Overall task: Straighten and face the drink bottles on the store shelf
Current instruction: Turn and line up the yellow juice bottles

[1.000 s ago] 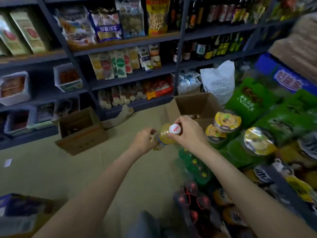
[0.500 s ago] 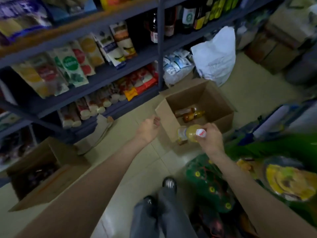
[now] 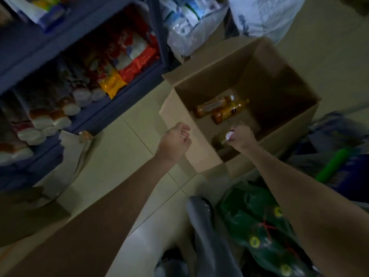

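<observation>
Head view: bottle going into carton

Your right hand (image 3: 240, 136) is gripping a white-capped drink bottle (image 3: 221, 141) by its neck, inside the near corner of the open cardboard box (image 3: 185, 124) on the floor. Two amber bottles (image 3: 219, 108) are lying inside it. Your left hand (image 3: 175, 139) is hanging loosely curled, holding nothing, beside the box wall.
</observation>
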The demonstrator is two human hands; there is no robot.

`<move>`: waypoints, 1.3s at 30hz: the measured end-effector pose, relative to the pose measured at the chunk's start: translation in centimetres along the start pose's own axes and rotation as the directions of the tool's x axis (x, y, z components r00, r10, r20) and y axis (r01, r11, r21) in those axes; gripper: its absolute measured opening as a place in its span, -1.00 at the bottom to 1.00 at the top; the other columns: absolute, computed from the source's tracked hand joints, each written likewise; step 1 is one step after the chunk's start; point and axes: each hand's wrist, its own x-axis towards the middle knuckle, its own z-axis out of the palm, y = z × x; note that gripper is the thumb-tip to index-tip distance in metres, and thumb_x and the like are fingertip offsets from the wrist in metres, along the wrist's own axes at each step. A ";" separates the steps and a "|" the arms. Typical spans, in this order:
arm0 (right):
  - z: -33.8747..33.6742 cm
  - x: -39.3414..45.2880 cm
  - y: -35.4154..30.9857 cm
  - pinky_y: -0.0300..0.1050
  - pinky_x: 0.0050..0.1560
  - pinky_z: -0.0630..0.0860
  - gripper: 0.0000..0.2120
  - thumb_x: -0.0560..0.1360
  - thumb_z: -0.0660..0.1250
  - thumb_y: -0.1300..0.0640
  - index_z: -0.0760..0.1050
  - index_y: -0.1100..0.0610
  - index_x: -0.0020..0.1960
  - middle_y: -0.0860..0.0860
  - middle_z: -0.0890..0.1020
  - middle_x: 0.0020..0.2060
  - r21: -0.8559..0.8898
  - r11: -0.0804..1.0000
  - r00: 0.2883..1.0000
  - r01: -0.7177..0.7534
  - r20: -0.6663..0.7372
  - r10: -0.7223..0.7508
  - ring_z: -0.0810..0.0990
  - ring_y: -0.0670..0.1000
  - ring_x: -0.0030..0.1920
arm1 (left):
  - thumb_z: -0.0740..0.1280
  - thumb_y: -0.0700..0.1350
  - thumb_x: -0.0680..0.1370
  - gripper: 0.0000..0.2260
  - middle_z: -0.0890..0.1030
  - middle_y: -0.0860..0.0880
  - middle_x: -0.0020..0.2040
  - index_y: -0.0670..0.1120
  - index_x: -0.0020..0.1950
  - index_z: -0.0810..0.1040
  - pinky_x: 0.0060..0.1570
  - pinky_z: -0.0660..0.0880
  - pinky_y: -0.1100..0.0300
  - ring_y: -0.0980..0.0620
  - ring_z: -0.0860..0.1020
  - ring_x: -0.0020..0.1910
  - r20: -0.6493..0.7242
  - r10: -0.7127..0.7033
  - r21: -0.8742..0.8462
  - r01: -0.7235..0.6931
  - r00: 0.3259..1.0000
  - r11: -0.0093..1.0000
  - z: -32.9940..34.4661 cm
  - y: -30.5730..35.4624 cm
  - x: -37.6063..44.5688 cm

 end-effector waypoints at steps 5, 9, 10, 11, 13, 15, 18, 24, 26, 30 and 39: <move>4.4 4.1 0.7 -0.06 0.09 0.49 -0.81 0.58 0.24 0.19 0.48 0.30 0.10 0.20 0.57 0.06 -0.098 0.994 0.982 -0.045 0.180 0.062 0.56 0.11 0.07 | 0.25 -0.26 0.55 -0.74 0.55 -0.11 0.13 -0.14 0.24 0.43 -0.06 0.46 0.23 0.01 0.51 0.04 0.009 -0.014 0.007 0.013 1.000 1.000 2.3 -2.7 3.3; 5.6 4.0 1.6 -0.05 0.11 0.51 -0.83 0.54 0.27 0.26 0.49 0.32 0.08 0.21 0.57 0.05 -0.168 0.983 0.975 -0.068 0.196 0.101 0.57 0.15 0.09 | 0.24 -0.27 0.55 -0.73 0.55 -0.09 0.12 -0.13 0.24 0.43 -0.06 0.43 0.22 0.04 0.48 0.00 0.029 -0.045 0.013 0.044 0.999 0.999 2.8 -3.7 3.8; 5.2 3.9 1.6 -0.05 0.09 0.52 -0.84 0.54 0.26 0.27 0.50 0.33 0.06 0.22 0.58 0.04 -0.169 0.983 0.979 -0.074 0.175 0.103 0.58 0.15 0.08 | 0.24 -0.27 0.55 -0.73 0.55 -0.09 0.11 -0.14 0.24 0.43 -0.05 0.43 0.23 0.03 0.49 0.00 0.036 -0.043 0.026 0.042 0.998 0.999 2.7 -3.7 3.5; 4.6 3.7 1.5 -0.04 0.07 0.53 -0.86 0.54 0.26 0.29 0.51 0.33 0.05 0.22 0.59 0.03 -0.160 0.984 0.982 -0.074 0.162 0.100 0.58 0.16 0.07 | 0.24 -0.27 0.54 -0.73 0.55 -0.09 0.10 -0.14 0.24 0.43 -0.04 0.43 0.23 0.02 0.50 0.00 0.045 -0.040 0.040 0.038 0.998 0.998 2.5 -3.5 3.1; 2.5 3.1 1.0 -0.02 0.07 0.53 -0.87 0.54 0.24 0.30 0.51 0.32 0.04 0.22 0.59 0.02 -0.125 0.990 0.988 -0.058 0.134 0.075 0.58 0.18 0.07 | 0.25 -0.27 0.54 -0.73 0.55 -0.10 0.08 -0.15 0.24 0.43 -0.04 0.42 0.23 0.01 0.50 -0.01 0.056 -0.033 0.057 0.029 0.998 0.998 2.0 -2.8 2.0; -0.3 1.7 0.2 -0.02 0.06 0.50 -0.87 0.54 0.23 0.28 0.51 0.29 0.02 0.19 0.59 -0.01 -0.106 0.994 0.996 -0.024 0.087 0.034 0.57 0.17 0.07 | 0.26 -0.27 0.54 -0.72 0.54 -0.12 0.09 -0.17 0.25 0.43 -0.04 0.42 0.20 0.00 0.50 -0.02 0.057 -0.015 0.069 0.011 0.998 0.998 1.0 -1.5 0.4; -5.1 -2.5 -1.3 0.00 0.13 0.46 -0.83 0.55 0.20 0.27 0.50 0.29 0.07 0.21 0.59 0.06 -0.059 0.998 1.000 -0.010 0.007 0.011 0.54 0.19 0.13 | 0.25 -0.27 0.54 -0.72 0.53 -0.12 0.09 -0.17 0.25 0.41 0.02 0.45 0.15 -0.07 0.52 0.04 0.066 0.013 0.089 -0.019 0.998 0.996 -0.9 1.4 -2.5; -15.2 -19.2 -3.6 -0.06 0.18 0.40 -0.74 0.53 0.21 0.26 0.47 0.26 0.20 0.22 0.57 0.15 0.212 0.977 0.989 0.031 -0.151 0.001 0.50 0.21 0.22 | 0.23 -0.23 0.56 -0.74 0.51 -0.03 -0.02 -0.15 0.26 0.40 0.08 0.43 0.10 -0.07 0.51 0.08 0.042 0.153 0.115 -0.157 0.987 0.981 -4.7 9.8 -13.7; -18.0 -27.4 -3.8 -0.10 0.14 0.39 -0.74 0.53 0.26 0.21 0.46 0.23 0.21 0.17 0.58 0.12 0.235 0.970 0.990 0.066 -0.134 -0.035 0.52 0.16 0.18 | 0.23 -0.21 0.56 -0.75 0.53 -0.08 0.00 -0.16 0.24 0.41 0.06 0.42 0.13 -0.10 0.52 0.10 0.063 0.210 0.114 -0.216 0.976 0.970 -5.4 12.6 -19.4; -22.8 -43.6 -1.6 -0.14 0.02 0.39 -0.74 0.51 0.31 0.20 0.48 0.24 0.19 0.16 0.61 0.05 0.265 0.962 0.987 0.070 -0.160 -0.028 0.56 0.12 0.09 | 0.25 -0.27 0.54 -0.74 0.56 -0.17 0.08 -0.23 0.22 0.45 -0.02 0.39 0.21 -0.16 0.51 0.14 0.255 0.325 0.145 -0.369 0.911 0.918 -5.4 18.5 -30.4; -27.2 -75.6 14.6 -0.16 0.02 0.36 -0.66 0.56 0.29 0.12 0.43 0.23 0.28 0.15 0.54 0.18 0.329 0.935 0.947 -0.135 -0.234 0.219 0.50 0.13 0.21 | 0.29 -0.25 0.52 -0.82 0.60 -0.17 0.00 -0.20 0.11 0.54 -0.13 0.39 0.20 -0.09 0.56 0.03 0.594 0.475 0.240 -0.707 0.649 0.665 7.9 30.9 -51.9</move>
